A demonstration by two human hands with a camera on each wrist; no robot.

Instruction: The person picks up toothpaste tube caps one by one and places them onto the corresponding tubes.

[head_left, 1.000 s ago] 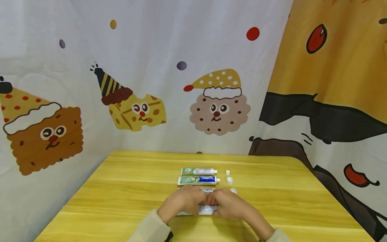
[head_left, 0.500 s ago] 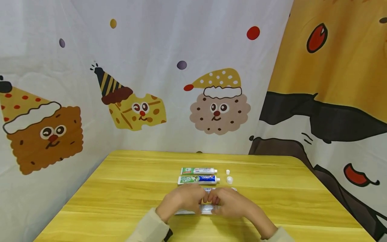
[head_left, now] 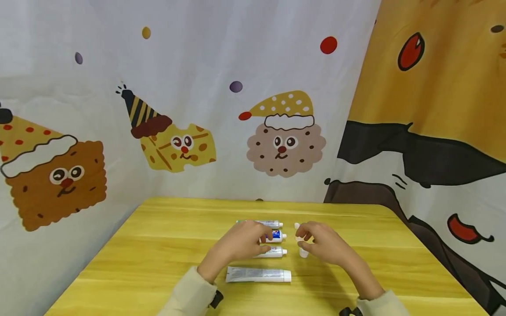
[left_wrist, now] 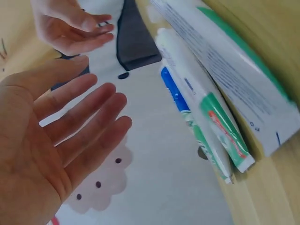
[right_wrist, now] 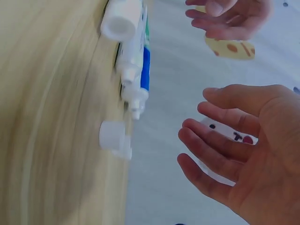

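Note:
My left hand [head_left: 243, 241] hovers over the left part of the tubes, fingers relaxed, holding nothing. To its right, my right hand [head_left: 326, 243] hangs above the loose white caps with loosely bent fingers; nothing is in it. The nearest toothpaste tube [head_left: 257, 274] lies flat, a white cap [head_left: 287, 275] on its right end. Beyond it are three uncapped toothpaste tubes: a white one [head_left: 276, 252], a blue one [head_left: 277, 236] and a green-and-white one [head_left: 272, 224], partly hidden by my left hand. A loose cap [head_left: 303, 253] stands beside the third tube's nozzle; another cap [head_left: 297, 225] lies farther back.
The tubes lie in parallel rows on a yellow wood-grain table [head_left: 158, 254]. Behind the table hangs a white curtain [head_left: 189, 66] with cartoon prints, and an orange patterned part [head_left: 442, 87] is at the right.
Both hands have left the nearest tube, moving apart and farther forward. That tube, partly covered before, now lies in full view with its cap showing.

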